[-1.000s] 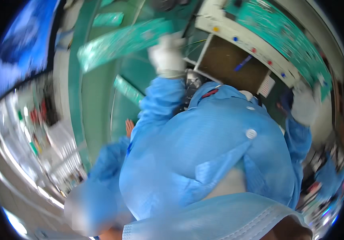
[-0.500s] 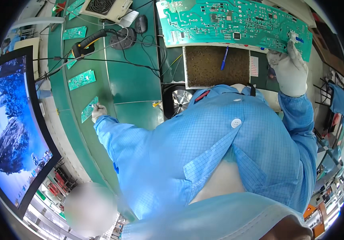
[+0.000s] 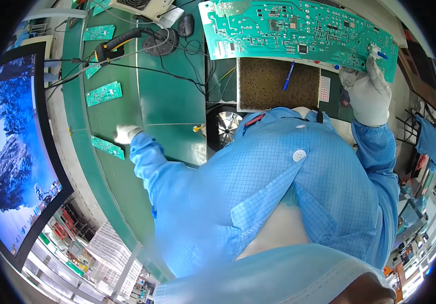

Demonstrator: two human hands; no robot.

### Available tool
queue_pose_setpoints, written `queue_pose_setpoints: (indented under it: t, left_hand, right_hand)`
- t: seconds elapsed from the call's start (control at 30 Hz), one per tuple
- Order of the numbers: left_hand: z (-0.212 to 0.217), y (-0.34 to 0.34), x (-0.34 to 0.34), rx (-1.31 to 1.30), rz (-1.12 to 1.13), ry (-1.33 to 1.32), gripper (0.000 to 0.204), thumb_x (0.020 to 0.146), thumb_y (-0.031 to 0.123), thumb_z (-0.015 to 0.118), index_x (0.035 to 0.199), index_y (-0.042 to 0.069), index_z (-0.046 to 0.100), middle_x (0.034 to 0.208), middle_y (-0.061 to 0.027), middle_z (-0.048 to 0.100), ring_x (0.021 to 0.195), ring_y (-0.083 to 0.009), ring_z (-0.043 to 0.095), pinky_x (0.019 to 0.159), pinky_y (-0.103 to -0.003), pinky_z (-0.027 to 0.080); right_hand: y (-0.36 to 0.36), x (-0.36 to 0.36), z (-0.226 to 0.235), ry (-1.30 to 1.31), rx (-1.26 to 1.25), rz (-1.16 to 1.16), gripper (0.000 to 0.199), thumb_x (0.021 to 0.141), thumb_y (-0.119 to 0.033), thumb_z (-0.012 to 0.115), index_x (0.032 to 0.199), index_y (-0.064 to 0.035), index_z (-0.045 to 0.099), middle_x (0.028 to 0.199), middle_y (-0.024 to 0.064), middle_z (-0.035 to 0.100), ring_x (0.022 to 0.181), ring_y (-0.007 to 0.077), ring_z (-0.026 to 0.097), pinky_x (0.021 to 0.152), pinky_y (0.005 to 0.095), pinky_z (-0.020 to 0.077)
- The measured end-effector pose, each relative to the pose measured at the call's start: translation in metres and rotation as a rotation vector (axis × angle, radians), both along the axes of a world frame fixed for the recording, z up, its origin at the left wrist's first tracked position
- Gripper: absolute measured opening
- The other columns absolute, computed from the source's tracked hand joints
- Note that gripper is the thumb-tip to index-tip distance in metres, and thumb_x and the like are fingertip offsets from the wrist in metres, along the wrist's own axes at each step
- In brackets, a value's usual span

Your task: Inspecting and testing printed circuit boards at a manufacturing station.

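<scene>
Beside you: a monitor (image 3: pixel 17 157) showing a mountain scene, a yellow-black scanner (image 3: pixel 119 43), a brown pad (image 3: pixel 277 83) bearing a blue pen (image 3: pixel 289 76).

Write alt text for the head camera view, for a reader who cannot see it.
A person in a blue checked smock reaches a white-gloved left hand to a small green circuit board on a green bench mat, while the gloved right hand grips the corner of a long green circuit board. A monitor stands at the left.
</scene>
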State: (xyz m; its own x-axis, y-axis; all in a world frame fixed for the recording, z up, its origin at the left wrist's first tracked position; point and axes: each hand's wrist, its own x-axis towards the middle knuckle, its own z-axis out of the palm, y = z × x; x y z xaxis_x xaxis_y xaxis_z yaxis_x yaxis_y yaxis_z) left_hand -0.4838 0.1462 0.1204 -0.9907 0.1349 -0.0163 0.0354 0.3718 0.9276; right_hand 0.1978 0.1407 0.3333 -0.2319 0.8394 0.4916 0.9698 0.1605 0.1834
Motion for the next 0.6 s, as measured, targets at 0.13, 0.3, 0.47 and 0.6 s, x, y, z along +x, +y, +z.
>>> queue_pose_setpoints:
  t: [0.13,0.3,0.47,0.6]
  left_hand:
    - [0.071,0.020,0.165,0.344,-0.517,-0.087,0.033,0.092,0.014,0.060,0.118,-0.007,0.056,0.105,-0.0191,0.062,0.093,-0.0279,0.067,0.080,-0.037,0.055]
    - [0.162,0.025,0.309,0.595,-1.107,-0.279,0.053,0.100,0.034,0.059,0.133,-0.004,0.045,0.124,-0.0207,0.057,0.101,-0.0295,0.067,0.085,-0.038,0.055]
    - [0.222,0.031,0.369,0.924,-1.576,-1.127,0.057,0.102,0.047,0.050,0.136,0.001,0.045,0.125,-0.0175,0.059,0.104,-0.0307,0.063,0.080,-0.043,0.053]
    - [0.244,0.026,0.405,0.676,-1.593,-0.876,0.052,0.102,0.039,0.055,0.133,0.000,0.045,0.116,-0.0154,0.064,0.094,-0.0283,0.066,0.072,-0.040,0.054]
  right_hand:
    - [0.001,0.002,0.000,0.235,-0.078,0.078,0.040,0.081,-0.014,0.078,0.117,-0.0059,0.064,0.110,-0.0024,0.071,0.104,0.0100,0.065,0.101,0.0192,0.0478]
    - [-0.004,0.010,0.002,0.620,-0.096,0.281,0.029,0.087,-0.003,0.069,0.115,-0.0043,0.064,0.099,-0.0006,0.074,0.097,0.0095,0.066,0.100,0.0193,0.0472]
    - [-0.021,0.030,-0.004,1.072,-0.131,0.265,0.023,0.093,0.000,0.063,0.115,-0.0023,0.063,0.101,0.0007,0.074,0.091,0.0080,0.068,0.092,0.0215,0.0516]
    - [-0.035,0.054,-0.009,1.462,-0.273,0.302,0.020,0.095,-0.004,0.063,0.115,-0.0013,0.063,0.101,0.0031,0.074,0.091,0.0082,0.069,0.091,0.0222,0.0523]
